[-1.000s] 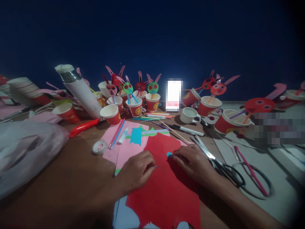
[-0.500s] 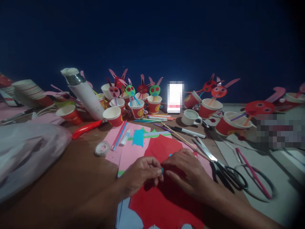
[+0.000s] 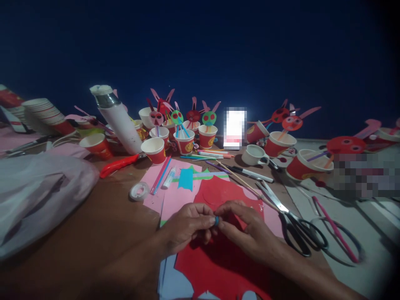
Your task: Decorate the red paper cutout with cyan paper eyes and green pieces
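A small blue piece, rolled or folded and perhaps paper, sits between my two hands above the red paper. My left hand pinches it between thumb and forefinger, the other fingers curled beneath. From the other side my right hand closes on the same piece with thumb and fingertips. Under both hands lies the cut red sheet, with pink paper below it. A flat blue paper piece rests farther back on the sheets.
Large scissors lie open to the right. Tape, a glue tube and a red-handled tool lie left. Paper cups with paper rabbit heads, a flask and a mug line the back. A plastic bag fills the left.
My right hand's outstretched fingers have curled in and met the blue piece held by my left hand. The whole scene has shifted slightly to the right in view.
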A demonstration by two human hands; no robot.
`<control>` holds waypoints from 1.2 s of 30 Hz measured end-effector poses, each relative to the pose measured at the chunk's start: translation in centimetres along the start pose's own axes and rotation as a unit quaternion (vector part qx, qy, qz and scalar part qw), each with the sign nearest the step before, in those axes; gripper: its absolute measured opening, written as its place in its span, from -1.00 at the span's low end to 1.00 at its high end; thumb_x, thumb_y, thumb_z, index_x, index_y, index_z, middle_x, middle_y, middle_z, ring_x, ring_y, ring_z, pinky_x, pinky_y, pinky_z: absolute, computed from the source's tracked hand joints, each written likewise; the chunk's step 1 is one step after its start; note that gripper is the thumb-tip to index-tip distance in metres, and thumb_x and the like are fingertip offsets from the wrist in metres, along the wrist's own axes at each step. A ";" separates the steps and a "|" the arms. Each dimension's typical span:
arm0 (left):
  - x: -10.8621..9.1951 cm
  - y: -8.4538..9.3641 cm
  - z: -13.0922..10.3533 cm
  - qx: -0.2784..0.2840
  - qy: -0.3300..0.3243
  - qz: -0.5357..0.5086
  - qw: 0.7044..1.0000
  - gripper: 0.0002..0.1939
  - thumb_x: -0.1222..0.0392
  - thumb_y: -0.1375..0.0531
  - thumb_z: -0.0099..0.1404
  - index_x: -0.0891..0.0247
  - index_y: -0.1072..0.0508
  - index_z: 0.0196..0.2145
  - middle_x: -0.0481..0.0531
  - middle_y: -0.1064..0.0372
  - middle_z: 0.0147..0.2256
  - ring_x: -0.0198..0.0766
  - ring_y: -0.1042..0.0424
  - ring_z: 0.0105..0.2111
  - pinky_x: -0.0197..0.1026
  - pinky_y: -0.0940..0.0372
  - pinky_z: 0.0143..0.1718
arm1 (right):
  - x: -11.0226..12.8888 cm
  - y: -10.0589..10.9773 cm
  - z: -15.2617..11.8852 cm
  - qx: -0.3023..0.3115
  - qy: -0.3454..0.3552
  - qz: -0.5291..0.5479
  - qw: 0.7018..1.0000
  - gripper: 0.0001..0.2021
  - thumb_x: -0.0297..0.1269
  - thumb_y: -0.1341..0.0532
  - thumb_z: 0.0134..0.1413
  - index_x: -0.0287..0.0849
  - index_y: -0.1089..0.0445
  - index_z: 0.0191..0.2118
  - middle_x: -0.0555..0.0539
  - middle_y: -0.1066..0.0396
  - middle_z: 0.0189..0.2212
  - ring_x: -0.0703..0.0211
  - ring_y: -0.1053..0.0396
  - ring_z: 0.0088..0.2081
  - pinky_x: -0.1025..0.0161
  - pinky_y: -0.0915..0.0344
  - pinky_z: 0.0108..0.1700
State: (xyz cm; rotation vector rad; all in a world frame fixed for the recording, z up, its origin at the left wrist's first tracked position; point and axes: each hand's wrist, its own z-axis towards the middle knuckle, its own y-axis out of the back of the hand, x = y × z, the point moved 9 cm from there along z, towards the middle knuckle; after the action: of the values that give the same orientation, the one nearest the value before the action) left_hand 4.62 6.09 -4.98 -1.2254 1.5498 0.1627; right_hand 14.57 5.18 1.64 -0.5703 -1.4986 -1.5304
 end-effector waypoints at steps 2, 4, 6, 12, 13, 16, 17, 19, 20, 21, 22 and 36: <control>0.1 0.0 0.0 0.006 0.001 -0.004 1.000 -0.73 0.14 -0.32 0.05 0.37 -0.34 -0.45 -0.01 -0.39 -0.55 -0.47 -0.29 -0.67 -0.40 -0.17 -0.60 | -0.4 -0.2 0.0 0.003 -0.020 0.008 1.000 -0.93 -0.34 -0.16 0.08 -0.14 -0.39 -0.35 -0.02 -0.45 -0.43 0.13 -0.36 -0.33 0.19 -0.24 -0.26; 0.1 -0.1 0.1 0.010 0.000 -0.008 1.000 -0.74 0.12 -0.31 0.07 0.37 -0.35 -0.44 0.01 -0.39 -0.54 -0.46 -0.29 -0.66 -0.40 -0.18 -0.60 | -0.7 -0.4 0.1 0.010 -0.037 0.018 0.999 -0.91 -0.34 -0.14 0.09 -0.14 -0.38 -0.38 -0.02 -0.44 -0.46 0.14 -0.36 -0.35 0.19 -0.25 -0.26; 0.1 -0.1 0.1 0.014 -0.001 -0.010 1.000 -0.73 0.11 -0.29 0.09 0.37 -0.36 -0.44 0.01 -0.40 -0.54 -0.45 -0.30 -0.66 -0.39 -0.18 -0.60 | -0.8 -0.5 0.1 0.016 -0.048 0.030 0.998 -0.90 -0.34 -0.13 0.09 -0.15 -0.37 -0.40 -0.01 -0.44 -0.48 0.15 -0.37 -0.37 0.21 -0.26 -0.28; 0.0 -0.1 0.1 0.015 -0.008 -0.004 1.000 -0.74 0.10 -0.28 0.12 0.38 -0.38 -0.42 0.03 -0.41 -0.52 -0.45 -0.31 -0.65 -0.39 -0.19 -0.58 | -0.8 -0.6 0.4 0.020 -0.062 0.068 0.996 -0.85 -0.31 -0.12 0.10 -0.16 -0.33 -0.46 0.00 -0.42 -0.55 0.21 -0.37 -0.45 0.27 -0.28 -0.35; 0.0 -0.1 0.1 0.013 -0.010 -0.002 1.000 -0.74 0.10 -0.28 0.12 0.38 -0.38 -0.43 0.02 -0.41 -0.53 -0.45 -0.31 -0.65 -0.39 -0.18 -0.59 | -0.8 -0.6 0.5 0.018 -0.062 0.066 0.996 -0.85 -0.31 -0.13 0.09 -0.16 -0.33 -0.47 0.00 -0.42 -0.55 0.21 -0.37 -0.45 0.27 -0.28 -0.35; -0.1 0.0 0.1 0.011 -0.014 0.004 1.000 -0.73 0.09 -0.29 0.12 0.38 -0.39 -0.44 0.02 -0.41 -0.53 -0.45 -0.30 -0.65 -0.40 -0.17 -0.60 | -1.0 -0.7 0.5 0.019 -0.063 0.065 0.996 -0.85 -0.31 -0.12 0.10 -0.16 -0.33 -0.47 -0.01 -0.42 -0.54 0.20 -0.37 -0.45 0.26 -0.29 -0.34; -0.1 0.0 0.1 0.010 -0.015 0.005 1.000 -0.73 0.08 -0.29 0.11 0.38 -0.39 -0.44 0.01 -0.40 -0.54 -0.45 -0.30 -0.65 -0.40 -0.17 -0.60 | -1.1 -0.8 0.5 0.020 -0.065 0.065 0.996 -0.86 -0.31 -0.13 0.10 -0.16 -0.33 -0.45 -0.01 -0.42 -0.53 0.19 -0.37 -0.44 0.25 -0.29 -0.33; -0.1 0.1 0.1 0.008 -0.015 0.007 1.000 -0.73 0.08 -0.29 0.12 0.38 -0.39 -0.44 0.01 -0.40 -0.54 -0.46 -0.30 -0.65 -0.40 -0.17 -0.60 | -1.3 -0.8 0.5 0.011 -0.067 0.063 0.996 -0.91 -0.31 -0.14 0.09 -0.16 -0.35 -0.39 -0.02 -0.42 -0.50 0.18 -0.37 -0.42 0.24 -0.30 -0.32; -0.1 0.1 0.1 0.007 -0.014 0.009 1.000 -0.73 0.08 -0.28 0.12 0.38 -0.39 -0.45 0.02 -0.40 -0.54 -0.46 -0.30 -0.65 -0.40 -0.16 -0.60 | -1.3 -0.8 0.5 0.007 -0.065 0.063 0.996 -0.93 -0.31 -0.15 0.08 -0.16 -0.36 -0.35 -0.02 -0.43 -0.49 0.17 -0.38 -0.41 0.23 -0.31 -0.31; 0.0 0.1 0.1 0.006 -0.013 0.011 1.000 -0.73 0.08 -0.28 0.12 0.38 -0.38 -0.45 0.02 -0.40 -0.54 -0.46 -0.30 -0.65 -0.40 -0.16 -0.60 | -1.2 -0.8 0.5 0.006 -0.061 0.066 0.996 -0.93 -0.32 -0.15 0.08 -0.16 -0.37 -0.32 -0.02 -0.44 -0.48 0.17 -0.39 -0.40 0.23 -0.31 -0.30; 0.0 0.2 0.1 0.005 -0.012 0.012 1.000 -0.72 0.08 -0.28 0.12 0.38 -0.38 -0.46 0.02 -0.40 -0.54 -0.46 -0.30 -0.65 -0.40 -0.16 -0.60 | -1.1 -0.8 0.5 0.006 -0.056 0.071 0.996 -0.92 -0.33 -0.15 0.08 -0.15 -0.38 -0.31 -0.02 -0.45 -0.47 0.17 -0.40 -0.39 0.23 -0.32 -0.29; -0.6 0.6 0.0 -0.026 -0.044 0.101 0.994 -0.73 0.11 -0.31 0.05 0.37 -0.40 -0.38 -0.02 -0.39 -0.53 -0.45 -0.30 -0.64 -0.40 -0.13 -0.63 | -3.4 -2.0 0.1 0.014 -0.151 0.241 0.959 -0.85 -0.22 -0.20 0.05 -0.18 -0.31 -0.41 0.01 -0.40 -0.54 0.23 -0.35 -0.46 0.27 -0.27 -0.35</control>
State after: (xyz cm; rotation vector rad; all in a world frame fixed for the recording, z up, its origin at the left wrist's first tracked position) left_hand 4.09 6.72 -4.74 -1.0850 1.5989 0.3877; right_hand 14.51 5.96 -2.20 -1.1024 -1.4592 -1.0734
